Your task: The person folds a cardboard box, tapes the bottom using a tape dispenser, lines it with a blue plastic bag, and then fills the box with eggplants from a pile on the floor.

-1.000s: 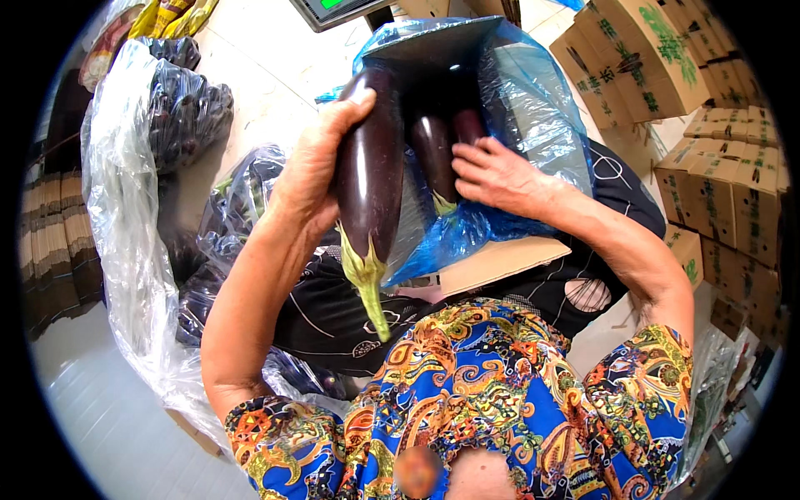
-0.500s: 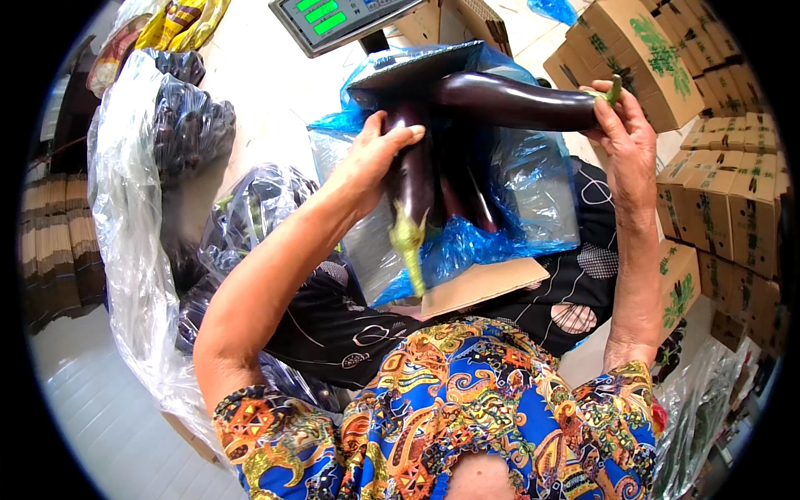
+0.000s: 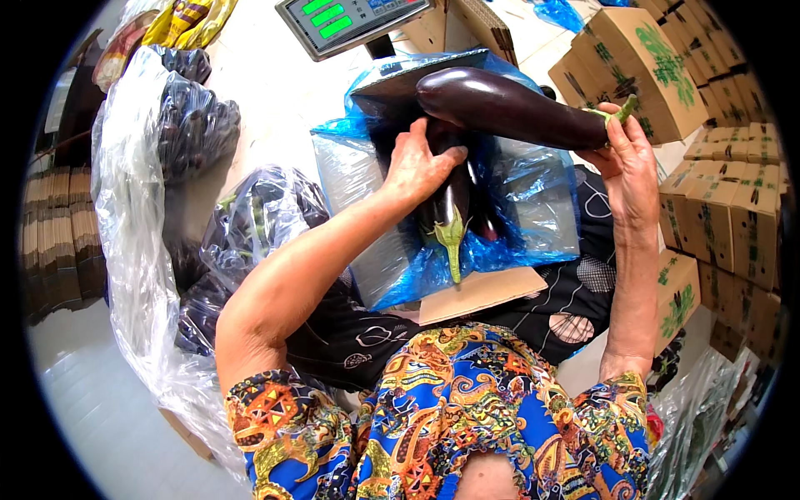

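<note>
My right hand (image 3: 627, 167) pinches the green stem end of a large glossy purple eggplant (image 3: 512, 104), which lies slantwise above the open box, its blunt end to the far left. My left hand (image 3: 421, 165) is closed round a second eggplant (image 3: 451, 204) inside the box, its green stem pointing toward me. Part of that eggplant's body is hidden under the hand. The cardboard box (image 3: 479, 296) is lined with blue plastic film (image 3: 533, 229) and stands between my legs. More eggplant shows dark in the box beside the second one.
A digital scale (image 3: 354, 25) with green displays stands beyond the box. At left lie clear bags of dark eggplants (image 3: 196, 125) and a long sheet of clear plastic (image 3: 137, 275). Stacked cartons (image 3: 717, 196) line the right, with a larger carton (image 3: 637, 67) at far right.
My left hand has moved right with its eggplant, whose stem swung rightward. The eggplant in my right hand has tilted, its stem end slightly nearer me and farther right.
</note>
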